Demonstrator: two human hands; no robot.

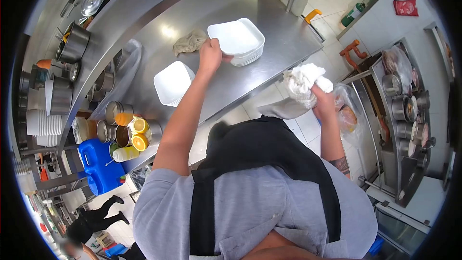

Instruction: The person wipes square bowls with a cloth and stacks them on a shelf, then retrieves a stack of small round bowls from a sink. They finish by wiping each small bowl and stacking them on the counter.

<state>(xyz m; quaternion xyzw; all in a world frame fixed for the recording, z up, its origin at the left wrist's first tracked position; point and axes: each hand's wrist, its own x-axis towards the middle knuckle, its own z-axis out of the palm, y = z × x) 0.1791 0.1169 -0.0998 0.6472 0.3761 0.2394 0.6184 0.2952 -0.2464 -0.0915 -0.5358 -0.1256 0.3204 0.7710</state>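
Note:
My left hand (211, 56) is closed on the near left edge of a white square dish (233, 36). This dish is at the top of a stack of white dishes (249, 58) on the steel counter. A crumpled beige cloth (189, 42) lies just left of that hand. A second, lower stack of white dishes (172, 84) stands nearer to me on the left. My right hand (324, 102) grips a bunched white cloth (304, 84), held off the counter's front edge, with part of it hanging down.
The steel counter (202, 7) runs under a raised shelf loaded with pots. Orange halves (139, 126), metal containers and a blue jerrycan (98, 166) stand at the left. A rack with metal pots (402, 108) is at the right. Another person (94, 221) is at lower left.

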